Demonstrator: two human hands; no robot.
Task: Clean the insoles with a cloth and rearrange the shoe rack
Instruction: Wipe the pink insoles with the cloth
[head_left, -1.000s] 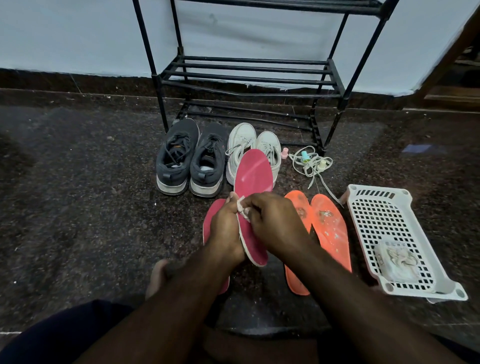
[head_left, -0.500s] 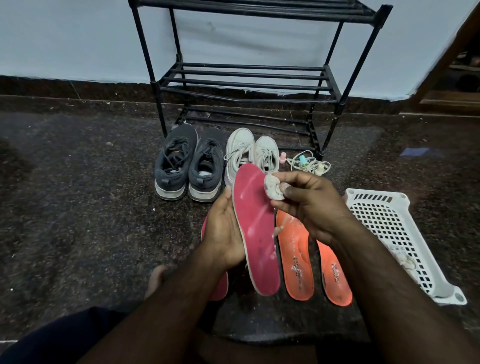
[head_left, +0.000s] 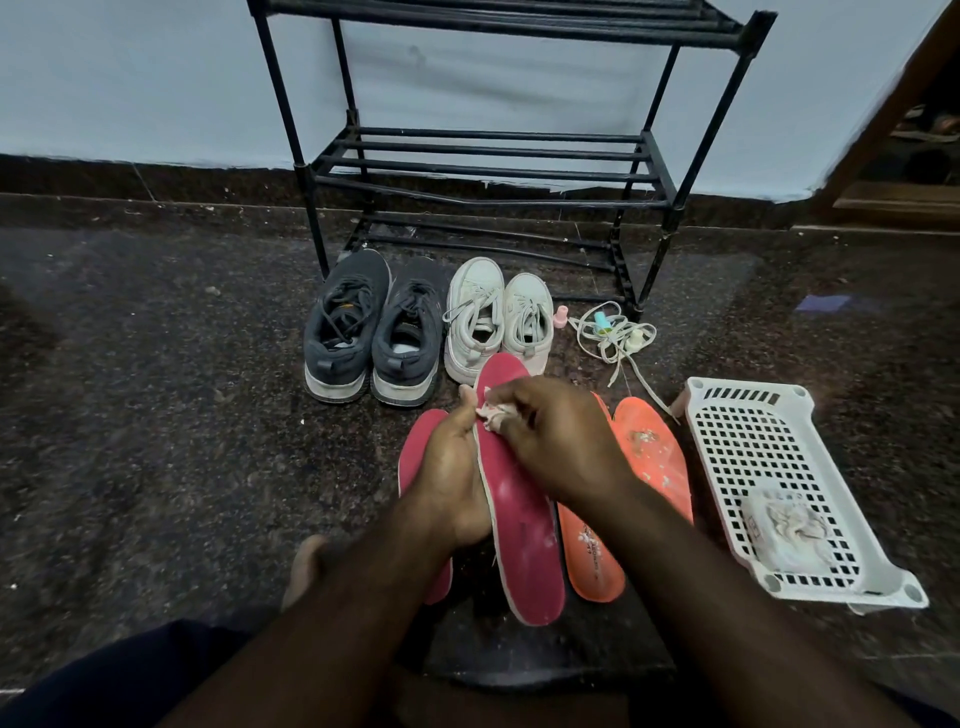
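Note:
My left hand (head_left: 451, 483) grips the left edge of a red insole (head_left: 519, 525) held up over the floor. My right hand (head_left: 561, 441) pinches a small white cloth (head_left: 491, 414) and presses it on the insole's upper part. A second red insole (head_left: 415, 457) lies on the floor under my left hand. Two orange insoles (head_left: 652, 452) lie to the right, partly hidden by my right arm. The black shoe rack (head_left: 493, 156) stands against the wall with bare shelves.
A pair of dark grey sneakers (head_left: 371, 332) and a pair of white sneakers (head_left: 496, 317) stand in front of the rack. Loose white laces (head_left: 615, 338) lie beside them. A white plastic basket (head_left: 779, 467) holding another cloth (head_left: 787, 530) sits at the right.
My right hand came back from the insole's top right edge onto its upper surface with the cloth. The insole tilted a little and the camera view shifted.

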